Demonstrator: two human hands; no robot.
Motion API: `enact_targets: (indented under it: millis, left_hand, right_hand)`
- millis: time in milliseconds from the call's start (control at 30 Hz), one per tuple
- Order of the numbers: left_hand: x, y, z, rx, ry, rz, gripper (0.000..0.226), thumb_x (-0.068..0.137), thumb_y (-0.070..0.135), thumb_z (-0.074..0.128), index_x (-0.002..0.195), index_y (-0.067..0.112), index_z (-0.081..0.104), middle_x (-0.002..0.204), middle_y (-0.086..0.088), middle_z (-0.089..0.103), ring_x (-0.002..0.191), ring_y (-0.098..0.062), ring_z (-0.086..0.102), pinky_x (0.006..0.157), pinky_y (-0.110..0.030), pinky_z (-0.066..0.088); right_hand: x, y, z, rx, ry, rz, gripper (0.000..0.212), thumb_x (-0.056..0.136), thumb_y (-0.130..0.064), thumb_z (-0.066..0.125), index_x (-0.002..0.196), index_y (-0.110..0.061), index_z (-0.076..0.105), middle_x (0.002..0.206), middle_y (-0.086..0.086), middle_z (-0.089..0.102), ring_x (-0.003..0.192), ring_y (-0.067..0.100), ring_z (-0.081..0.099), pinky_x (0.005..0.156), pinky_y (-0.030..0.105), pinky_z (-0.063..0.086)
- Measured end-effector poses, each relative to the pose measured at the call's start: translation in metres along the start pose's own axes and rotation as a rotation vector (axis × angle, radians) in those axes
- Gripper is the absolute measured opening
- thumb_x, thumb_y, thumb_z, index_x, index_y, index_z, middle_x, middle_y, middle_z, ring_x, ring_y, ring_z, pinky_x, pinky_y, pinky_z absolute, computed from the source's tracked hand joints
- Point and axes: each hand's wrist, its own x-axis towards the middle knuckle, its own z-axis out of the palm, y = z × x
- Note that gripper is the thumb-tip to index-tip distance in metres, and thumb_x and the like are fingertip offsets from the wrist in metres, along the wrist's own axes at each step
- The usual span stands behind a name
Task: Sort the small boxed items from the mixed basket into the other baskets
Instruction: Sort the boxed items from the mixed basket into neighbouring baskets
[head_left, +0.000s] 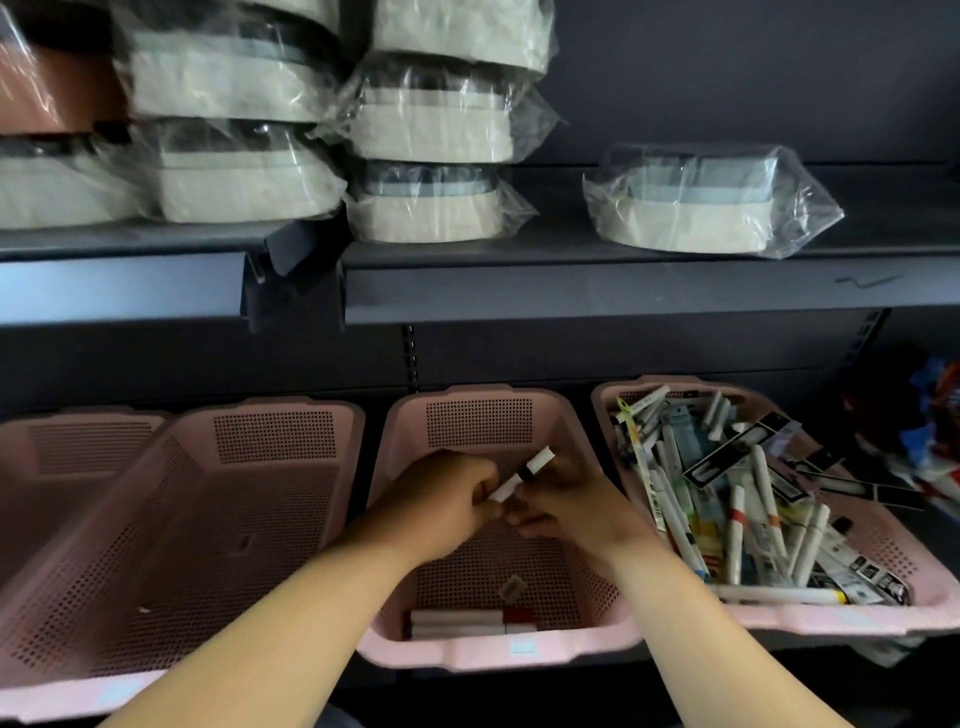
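The upper shelf is dark metal and carries plastic-wrapped packs, stacked at the left and single at the right. Below it stand pink perforated baskets side by side. The left basket overlaps another pink basket at the far left. The middle basket holds a few flat boxes lying against its near wall. The mixed basket at the right is piled with slim boxed items, several of them leaning over its rim.

Both forearms reach in over the middle basket. The left hand and the right hand meet above that basket, touching. Each has its fingers curled and pinches the same slim white box: the left hand grips the lower end, the right hand the middle, at a black band. The box is tilted, upper end away and to the right, held clear of the basket floor.
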Motion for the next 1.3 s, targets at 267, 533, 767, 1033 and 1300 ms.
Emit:
enact_targets:
  millis: [267, 533, 767, 1033, 1300]
  left_hand:
    - [-0.015, -0.003, 0.015, 0.266, -0.398, -0.104, 0.019, 0.096, 0.024, 0.068, 0.113, 0.029, 0.076, 0.117, 0.005, 0.068, 0.096, -0.016, 0.061, 0.08, -0.024, 0.045]
    - [-0.015, -0.003, 0.024, 0.305, -0.506, -0.132, 0.032, 0.092, 0.008, 0.063, 0.114, 0.027, 0.077, 0.12, 0.0, 0.067, 0.103, -0.021, 0.065, 0.084, -0.025, 0.052]
    - [-0.013, 0.002, 0.024, 0.311, -0.509, -0.129, 0.029, 0.095, 0.013, 0.063, 0.118, 0.027, 0.074, 0.121, -0.001, 0.067, 0.103, -0.022, 0.063, 0.087, -0.029, 0.053]
    - [0.024, 0.082, 0.04, -0.06, -0.144, 0.095, 0.007, 0.095, 0.03, 0.064, 0.099, 0.03, 0.07, 0.101, 0.011, 0.07, 0.095, -0.015, 0.065, 0.086, -0.032, 0.054]
    - [0.054, 0.173, 0.086, -0.064, -0.216, 0.17, 0.01, 0.096, 0.029, 0.057, 0.092, 0.025, 0.066, 0.092, -0.001, 0.063, 0.083, -0.025, 0.06, 0.068, -0.033, 0.048]
  right_hand:
    - [-0.009, -0.009, -0.033, -0.53, 0.237, -0.151, 0.012, 0.088, -0.016, 0.066, 0.096, -0.025, 0.068, 0.094, -0.014, 0.067, 0.088, 0.0, 0.061, 0.065, 0.012, 0.04]
    - [-0.012, -0.006, -0.036, -0.498, 0.257, -0.218, 0.012, 0.088, -0.012, 0.066, 0.089, -0.023, 0.07, 0.089, -0.011, 0.068, 0.084, 0.004, 0.063, 0.065, 0.01, 0.042]
    - [-0.02, -0.006, -0.059, -0.497, 0.31, -0.208, 0.017, 0.085, -0.01, 0.065, 0.082, -0.026, 0.071, 0.081, -0.012, 0.07, 0.077, -0.001, 0.064, 0.062, 0.009, 0.043]
    - [-0.04, -0.008, -0.128, -0.663, 0.551, -0.045, 0.018, 0.091, -0.014, 0.059, 0.086, -0.029, 0.068, 0.085, -0.006, 0.07, 0.072, 0.014, 0.065, 0.06, 0.026, 0.051]
    - [-0.065, 0.014, -0.177, -1.031, 0.641, 0.162, 0.015, 0.099, -0.024, 0.052, 0.101, -0.017, 0.065, 0.078, -0.005, 0.059, 0.074, 0.019, 0.061, 0.065, 0.03, 0.047]
